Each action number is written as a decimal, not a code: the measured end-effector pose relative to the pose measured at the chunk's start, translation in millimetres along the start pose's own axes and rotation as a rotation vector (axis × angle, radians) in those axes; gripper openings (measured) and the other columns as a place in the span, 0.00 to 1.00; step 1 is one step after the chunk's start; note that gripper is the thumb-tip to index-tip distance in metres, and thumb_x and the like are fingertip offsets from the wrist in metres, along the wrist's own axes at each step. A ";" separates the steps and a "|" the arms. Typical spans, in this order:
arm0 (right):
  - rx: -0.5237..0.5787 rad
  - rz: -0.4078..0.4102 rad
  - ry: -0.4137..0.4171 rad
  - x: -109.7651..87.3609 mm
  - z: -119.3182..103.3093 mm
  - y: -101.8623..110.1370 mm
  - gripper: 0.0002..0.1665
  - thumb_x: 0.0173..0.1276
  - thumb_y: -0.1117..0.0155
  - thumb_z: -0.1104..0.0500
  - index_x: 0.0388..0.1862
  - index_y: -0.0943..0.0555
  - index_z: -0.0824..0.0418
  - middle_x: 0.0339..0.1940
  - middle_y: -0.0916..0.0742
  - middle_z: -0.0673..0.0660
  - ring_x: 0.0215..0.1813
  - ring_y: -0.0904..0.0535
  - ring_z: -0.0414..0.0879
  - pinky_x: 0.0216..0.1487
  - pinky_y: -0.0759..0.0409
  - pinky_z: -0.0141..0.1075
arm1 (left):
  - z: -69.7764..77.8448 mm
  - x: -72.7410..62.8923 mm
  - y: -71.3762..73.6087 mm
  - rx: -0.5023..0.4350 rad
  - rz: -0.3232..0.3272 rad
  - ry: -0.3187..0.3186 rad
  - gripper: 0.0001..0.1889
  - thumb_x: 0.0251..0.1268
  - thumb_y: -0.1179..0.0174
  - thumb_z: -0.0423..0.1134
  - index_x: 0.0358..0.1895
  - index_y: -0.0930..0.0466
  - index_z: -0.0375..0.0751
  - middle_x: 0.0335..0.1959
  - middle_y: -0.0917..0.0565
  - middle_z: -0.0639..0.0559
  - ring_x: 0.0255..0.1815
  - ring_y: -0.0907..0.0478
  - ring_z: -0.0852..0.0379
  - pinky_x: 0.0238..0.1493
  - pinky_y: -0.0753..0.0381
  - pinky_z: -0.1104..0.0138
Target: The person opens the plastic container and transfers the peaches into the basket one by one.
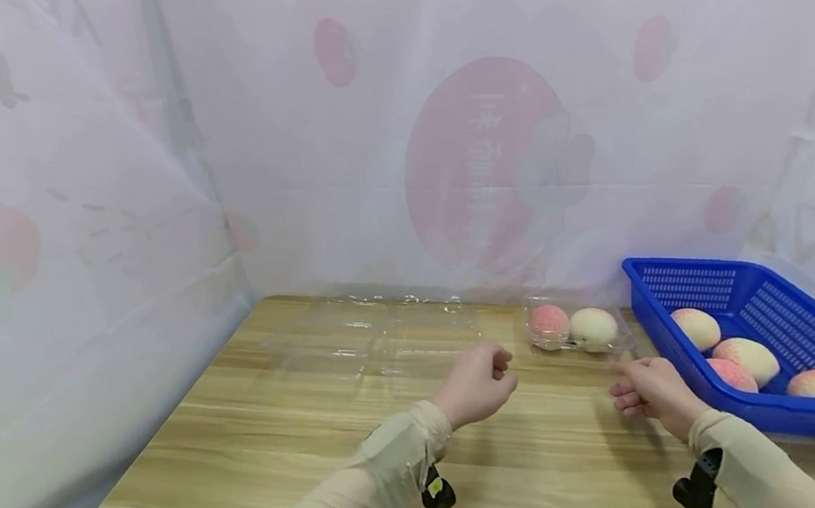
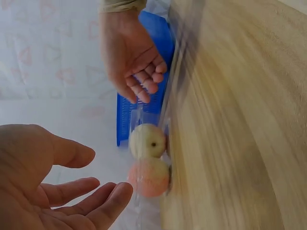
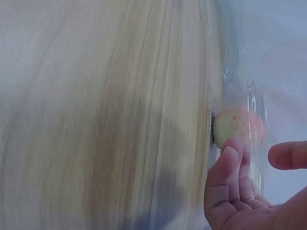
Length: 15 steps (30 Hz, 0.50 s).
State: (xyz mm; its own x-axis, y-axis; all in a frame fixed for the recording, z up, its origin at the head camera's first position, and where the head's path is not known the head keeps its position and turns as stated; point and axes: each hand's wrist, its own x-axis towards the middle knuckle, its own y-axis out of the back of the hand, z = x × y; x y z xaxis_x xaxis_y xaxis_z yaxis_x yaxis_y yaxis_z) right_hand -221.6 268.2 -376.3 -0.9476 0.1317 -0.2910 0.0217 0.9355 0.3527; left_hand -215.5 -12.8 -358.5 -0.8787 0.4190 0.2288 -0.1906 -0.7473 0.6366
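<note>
A clear plastic box (image 1: 624, 338) near the back wall holds a pink peach (image 1: 549, 327) and a pale yellow peach (image 1: 594, 329). My left hand (image 1: 474, 385) hovers to the left and in front of the box. In the left wrist view its thumb and fingers are apart, with nothing between them. My right hand (image 1: 653, 395) is at the box's front right corner. Its thumb stands away from its loosely bent fingers in the right wrist view, and no thing is held. Whether its fingertips touch the box is unclear.
Right of the box stands a blue basket (image 1: 745, 270) with several peaches (image 1: 747, 360) in it. More clear plastic boxes (image 1: 417, 341) lie at the back left of the wooden table (image 1: 250, 465). Printed white cloth (image 1: 293, 175) walls the back and sides.
</note>
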 end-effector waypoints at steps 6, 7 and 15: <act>-0.005 0.032 -0.012 4.8 -2.0 6.9 0.30 0.75 0.49 0.53 0.61 0.34 0.79 0.36 0.19 0.63 0.30 0.19 0.46 0.36 0.15 0.40 | 7.1 11.1 -27.7 0.081 -0.028 0.026 0.21 0.63 0.41 0.32 0.59 0.25 0.30 0.47 0.17 0.41 0.47 0.19 0.53 0.44 0.19 0.68; -0.001 0.040 -0.018 6.2 -2.1 7.7 0.32 0.76 0.50 0.52 0.63 0.36 0.79 0.37 0.20 0.64 0.30 0.19 0.46 0.36 0.15 0.40 | 7.5 13.5 -32.9 0.080 -0.031 0.040 0.23 0.62 0.41 0.33 0.61 0.27 0.30 0.48 0.17 0.41 0.48 0.19 0.52 0.45 0.19 0.67; 0.001 0.101 -0.020 16.0 -3.9 11.4 0.34 0.77 0.53 0.52 0.64 0.43 0.82 0.38 0.24 0.66 0.29 0.20 0.46 0.34 0.15 0.39 | 6.2 39.0 -57.0 -0.028 0.009 0.182 0.33 0.59 0.39 0.32 0.68 0.38 0.25 0.56 0.23 0.34 0.35 0.23 0.53 0.37 0.20 0.65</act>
State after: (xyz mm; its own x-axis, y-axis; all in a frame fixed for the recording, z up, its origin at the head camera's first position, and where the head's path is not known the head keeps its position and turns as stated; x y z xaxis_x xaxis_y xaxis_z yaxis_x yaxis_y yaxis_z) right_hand -237.8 279.6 -373.5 -0.9339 0.2324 -0.2718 0.1175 0.9172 0.3806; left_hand -236.2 49.4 -381.3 -0.9445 0.3143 0.0955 -0.1926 -0.7654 0.6141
